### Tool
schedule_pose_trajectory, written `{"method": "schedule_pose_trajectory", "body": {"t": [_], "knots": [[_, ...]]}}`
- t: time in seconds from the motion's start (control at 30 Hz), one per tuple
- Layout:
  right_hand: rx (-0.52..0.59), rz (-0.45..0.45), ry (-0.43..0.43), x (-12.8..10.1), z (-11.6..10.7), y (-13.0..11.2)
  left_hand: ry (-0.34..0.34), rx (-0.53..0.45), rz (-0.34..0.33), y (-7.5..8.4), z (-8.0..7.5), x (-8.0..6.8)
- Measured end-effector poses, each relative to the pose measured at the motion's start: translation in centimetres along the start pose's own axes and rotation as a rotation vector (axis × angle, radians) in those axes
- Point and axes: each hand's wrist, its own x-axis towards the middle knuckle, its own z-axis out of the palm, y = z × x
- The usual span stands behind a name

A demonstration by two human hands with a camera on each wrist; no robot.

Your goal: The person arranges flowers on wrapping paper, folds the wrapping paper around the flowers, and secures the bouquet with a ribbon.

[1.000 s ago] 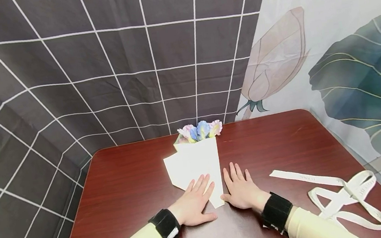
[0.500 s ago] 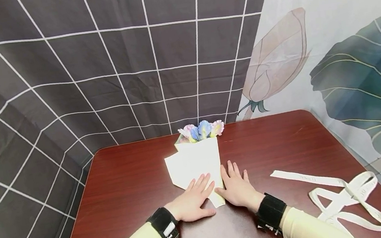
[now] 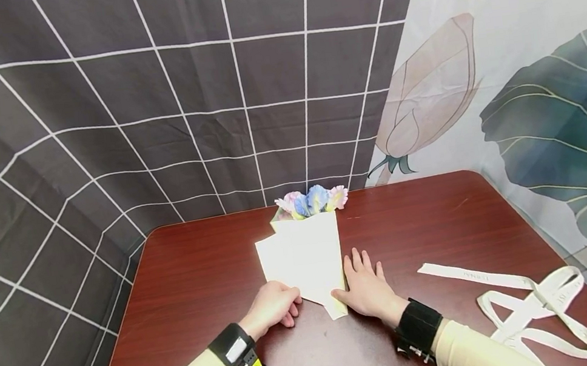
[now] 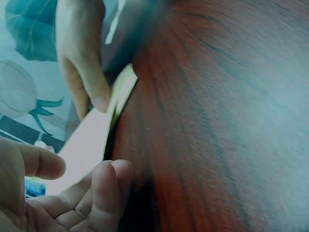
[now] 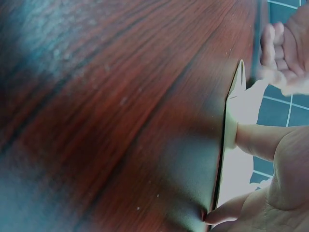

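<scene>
The left hand [image 3: 274,304] is curling its fingers at the lower left edge of the cream paper cone wrapping pastel flowers [image 3: 306,253], while the right hand [image 3: 365,287], fingers spread flat, is bracing the cone's right edge against the dark red wooden table [image 3: 185,282].

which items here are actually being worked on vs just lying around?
In hand: paper wrap around the flowers; left hand at its lower left edge, fingers curled; right hand flat at its right edge.
Lying about: ribbon on the table.
</scene>
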Motion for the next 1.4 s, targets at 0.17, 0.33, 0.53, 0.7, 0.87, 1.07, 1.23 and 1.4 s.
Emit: {"method": "schedule_pose_trajectory", "body": {"t": [0.17,0.33,0.53,0.7,0.87,1.07,1.23,1.4], "knots": [[0.005,-0.007,0.000,-0.1,-0.1,0.0,-0.036,-0.199,-0.100,-0.4,0.4,-0.1],[0.010,-0.006,0.002,-0.1,0.0,0.0,-0.158,-0.301,-0.154,0.1,0.9,-0.9],[0.047,0.001,0.028,-0.1,0.2,0.1,-0.195,-0.502,-0.209,0.0,1.5,-1.4],[0.086,0.008,0.062,-0.1,0.3,0.3,-0.087,-0.578,-0.181,0.1,1.7,-1.3],[0.093,0.009,0.077,0.0,0.4,0.5,0.024,-0.622,-0.115,0.7,2.5,-1.2],[0.103,0.000,0.087,0.1,0.5,0.5,0.093,-0.699,-0.086,1.1,3.3,-0.5],[0.102,0.006,0.079,0.1,0.5,0.4,0.130,-0.744,-0.115,0.7,3.3,0.2],[0.101,0.013,0.079,0.0,0.4,0.4,0.110,-0.728,-0.095,0.4,3.3,0.9]]}}
